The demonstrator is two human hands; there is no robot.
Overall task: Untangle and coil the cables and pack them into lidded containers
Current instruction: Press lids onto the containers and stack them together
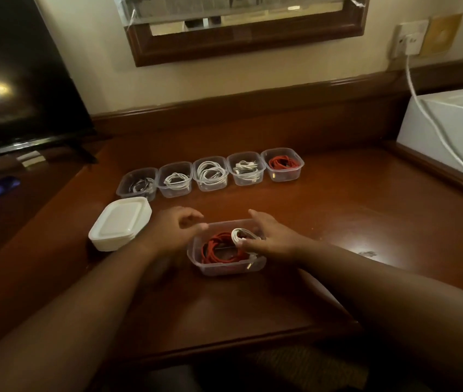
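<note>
The desk (338, 210) is glossy reddish-brown wood; near its front edge a clear plastic container (226, 265) holds a red cable (219, 250) and a white cable (243, 236). Along the back, the row of clear containers (210, 174) shows dark grey, white, white, white-and-grey and red coils from left to right. Towards the left edge lies a stack of creamy white lids (120, 222); the television (18, 80) is black, the wall (224, 77) cream.
</note>
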